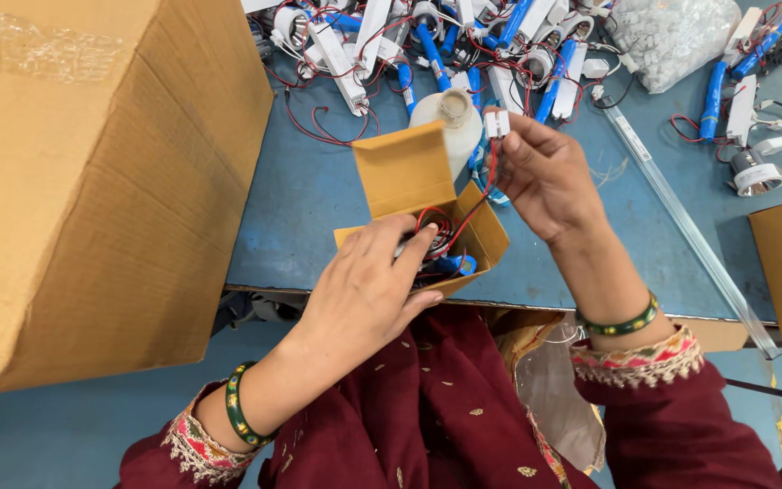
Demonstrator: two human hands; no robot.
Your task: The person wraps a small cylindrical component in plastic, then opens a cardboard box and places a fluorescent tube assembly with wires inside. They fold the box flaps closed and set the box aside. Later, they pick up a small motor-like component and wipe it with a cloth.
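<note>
1. At the table edge, the small cardboard box (406, 172) sits open, flap up.
2. Left hand (368, 290) presses red wires (450, 226) down inside it, fingers curled over them.
3. Right hand (545, 177) pinches a white connector (497, 123) above and right of the box; the wires run taut, diagonally between both hands.

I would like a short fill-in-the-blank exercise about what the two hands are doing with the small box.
1. The left hand presses wires into a small open ____ box.
2. The right hand pinches a white connector on ____ wires.
3. Each wrist wears a ____ bangle.
4. The table top is ____.

Missing words: cardboard; red; green; blue
</note>
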